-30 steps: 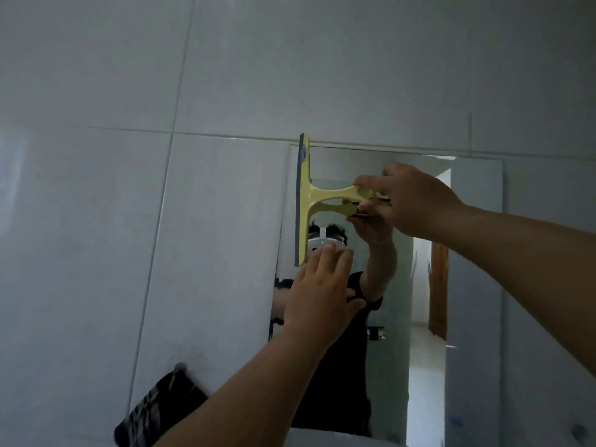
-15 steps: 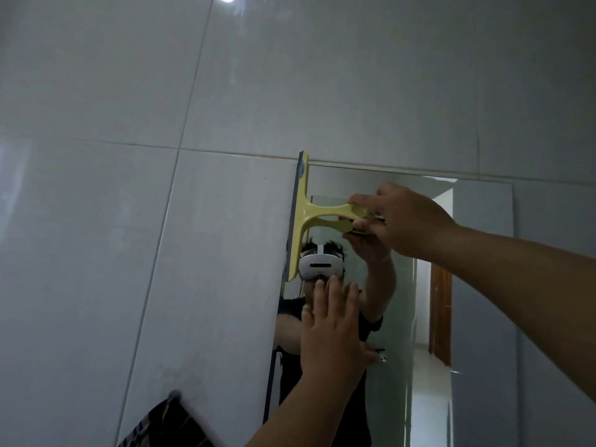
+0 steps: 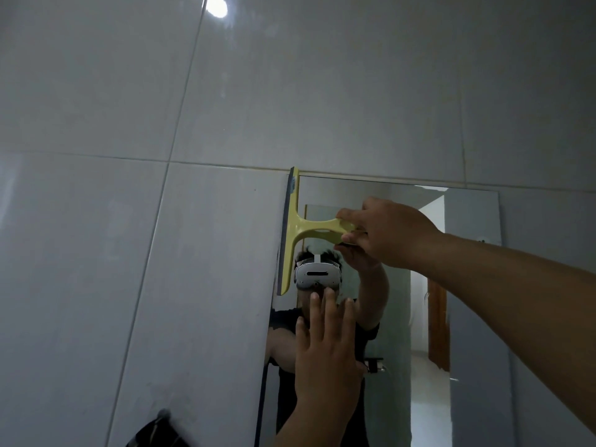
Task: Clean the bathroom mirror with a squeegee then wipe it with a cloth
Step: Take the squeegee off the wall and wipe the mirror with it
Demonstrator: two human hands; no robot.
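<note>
A frameless rectangular mirror (image 3: 467, 285) hangs on the grey tiled wall. My right hand (image 3: 387, 233) grips the handle of a yellow squeegee (image 3: 292, 233). Its blade stands upright along the mirror's left edge, at the top left corner. My left hand (image 3: 325, 350) rests flat on the glass below the squeegee, fingers spread and pointing up, holding nothing. A dark checked cloth (image 3: 158, 433) shows at the bottom left, mostly cut off by the frame.
Large glossy grey tiles (image 3: 129, 253) surround the mirror, with a lamp's glare at the top. The mirror reflects a person wearing a white headset, a doorway and a wooden door.
The view has tilted upward, so everything sits lower in frame. The squeegee blade has slid left to the mirror's left edge. My left hand has flattened on the glass.
</note>
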